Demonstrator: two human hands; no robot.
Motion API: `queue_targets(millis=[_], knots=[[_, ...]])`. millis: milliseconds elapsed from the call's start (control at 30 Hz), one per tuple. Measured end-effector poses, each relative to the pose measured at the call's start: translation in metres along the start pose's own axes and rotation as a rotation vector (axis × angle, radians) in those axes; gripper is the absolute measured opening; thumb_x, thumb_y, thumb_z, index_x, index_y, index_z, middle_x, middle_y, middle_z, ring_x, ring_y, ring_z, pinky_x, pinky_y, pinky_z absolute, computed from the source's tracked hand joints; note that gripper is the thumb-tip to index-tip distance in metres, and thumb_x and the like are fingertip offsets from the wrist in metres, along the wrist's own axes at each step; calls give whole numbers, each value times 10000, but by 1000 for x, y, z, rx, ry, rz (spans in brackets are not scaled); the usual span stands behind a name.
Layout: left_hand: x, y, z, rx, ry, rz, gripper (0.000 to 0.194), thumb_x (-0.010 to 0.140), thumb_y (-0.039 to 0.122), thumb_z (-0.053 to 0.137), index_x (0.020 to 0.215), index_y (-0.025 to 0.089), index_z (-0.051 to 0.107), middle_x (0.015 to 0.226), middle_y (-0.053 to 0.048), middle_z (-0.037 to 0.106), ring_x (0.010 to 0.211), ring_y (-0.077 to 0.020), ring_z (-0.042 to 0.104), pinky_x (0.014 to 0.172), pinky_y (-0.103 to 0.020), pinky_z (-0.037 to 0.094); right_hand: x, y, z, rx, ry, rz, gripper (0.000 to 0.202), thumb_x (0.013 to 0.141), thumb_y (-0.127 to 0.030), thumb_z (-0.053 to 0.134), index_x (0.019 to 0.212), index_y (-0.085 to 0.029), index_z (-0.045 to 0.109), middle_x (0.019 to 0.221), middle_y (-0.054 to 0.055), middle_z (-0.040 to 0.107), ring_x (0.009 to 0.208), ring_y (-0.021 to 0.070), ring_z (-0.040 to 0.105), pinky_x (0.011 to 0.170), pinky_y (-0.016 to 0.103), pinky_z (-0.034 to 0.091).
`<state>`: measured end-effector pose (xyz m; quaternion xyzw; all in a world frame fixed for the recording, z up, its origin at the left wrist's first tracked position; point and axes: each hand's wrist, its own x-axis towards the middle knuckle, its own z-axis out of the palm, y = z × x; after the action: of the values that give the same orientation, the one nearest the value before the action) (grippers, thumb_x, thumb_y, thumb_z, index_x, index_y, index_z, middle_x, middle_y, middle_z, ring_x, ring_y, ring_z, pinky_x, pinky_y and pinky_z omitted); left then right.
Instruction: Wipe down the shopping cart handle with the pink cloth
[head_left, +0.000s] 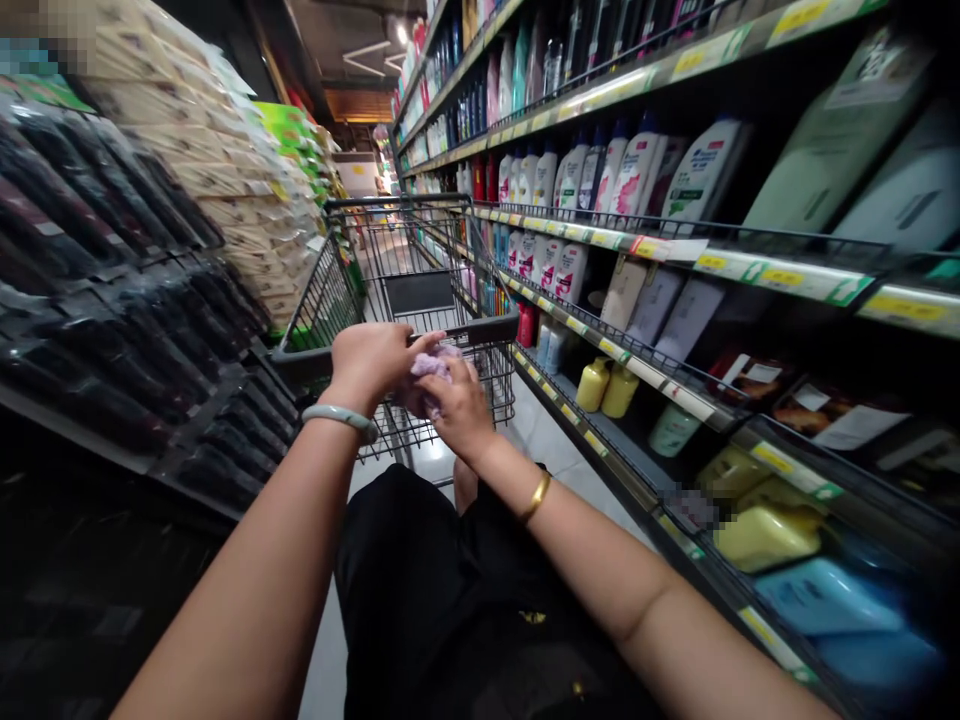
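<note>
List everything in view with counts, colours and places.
Cart: one, dark grey, ahead
Cloth: one, lilac, by the cart
Shelves: several, dark, right
Bottles: many, mostly white, right
Pump bottles: two together, yellow, lower right
Price labels: many, mostly yellow, shelf edges
Dark packs: many, black, left
Wrapped packs: many, beige, stacked left
Floor: one, grey, below
Trousers: one pair, black, below
Bangles: two, pale green and gold, wrists
Left hand: one, bare, at cart handle
Right hand: one, bare, holding cloth

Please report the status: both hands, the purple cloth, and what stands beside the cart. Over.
Right hand holding purple cloth. Left hand at cart handle, by the cloth; grip unclear. Bottle shelves along right, stacked packs on left.
</note>
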<state>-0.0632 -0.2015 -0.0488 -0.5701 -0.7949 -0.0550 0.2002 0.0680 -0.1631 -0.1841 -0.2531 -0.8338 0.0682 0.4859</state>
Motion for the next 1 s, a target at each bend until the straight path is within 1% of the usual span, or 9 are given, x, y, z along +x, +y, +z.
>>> queue_targets(millis=[67,167,267,500,633,733,867,933,1000], knots=[[0,0,0,14,-10,-7,925,922,915,205,939,226,822,936,-154,804,896,-339,725,620,-354,309,-2,0,10,-56,-64,-9,247,996,-226,657,1151,-336,814,1374,81,618,1163,265,522,991,405,542],[1,0,1,29,-15,-5,953,906,931,175,933,231,820,930,-155,799,895,-347,720,618,-349,304,-27,9,22,-112,-173,-26,248,1041,-252,609,1150,-353,808,1372,70,648,1127,256,518,970,396,526],[1,1,-1,44,-17,-12,980,895,939,139,922,229,813,916,-155,791,891,-344,715,613,-344,293,-46,13,21,-96,-235,20,234,1016,-252,657,1170,-343,808,1309,69,675,1080,246,534,940,370,528],[1,3,-7,70,-66,-21,1015,876,950,108,940,197,786,882,-162,748,843,-314,676,606,-327,233,-19,13,-8,-64,-32,57,310,1028,-219,605,1220,-357,805,1420,31,613,1224,240,519,1066,354,506],[3,3,-5,106,-74,-32,1015,875,947,98,918,187,771,826,-150,711,832,-295,664,619,-314,199,-34,33,-4,-90,-82,80,302,1045,-229,583,1191,-354,815,1412,33,630,1223,233,527,1082,346,492],[4,4,-4,137,-68,-53,1016,870,939,73,908,192,761,822,-144,697,839,-300,662,622,-321,196,-48,38,-4,-85,-141,116,299,1018,-196,607,1185,-331,815,1389,32,637,1210,221,549,1091,338,490],[6,6,-2,186,-68,-66,987,864,920,66,851,195,736,814,-137,677,859,-297,656,624,-328,194,-20,26,-26,-86,-74,111,328,1018,-174,582,1219,-317,797,1437,33,606,1258,224,543,1137,343,472],[7,7,-2,201,-75,-73,978,866,904,67,885,194,741,830,-136,677,862,-291,648,628,-326,191,1,20,-35,-97,-22,74,351,1040,-173,546,1263,-318,775,1478,33,581,1311,223,524,1184,357,444],[7,8,-2,208,-83,-86,982,870,888,63,936,190,751,846,-137,681,856,-281,635,638,-321,186,10,20,-35,-111,-11,48,364,1046,-177,547,1311,-325,748,1503,28,567,1341,225,512,1203,374,438]])
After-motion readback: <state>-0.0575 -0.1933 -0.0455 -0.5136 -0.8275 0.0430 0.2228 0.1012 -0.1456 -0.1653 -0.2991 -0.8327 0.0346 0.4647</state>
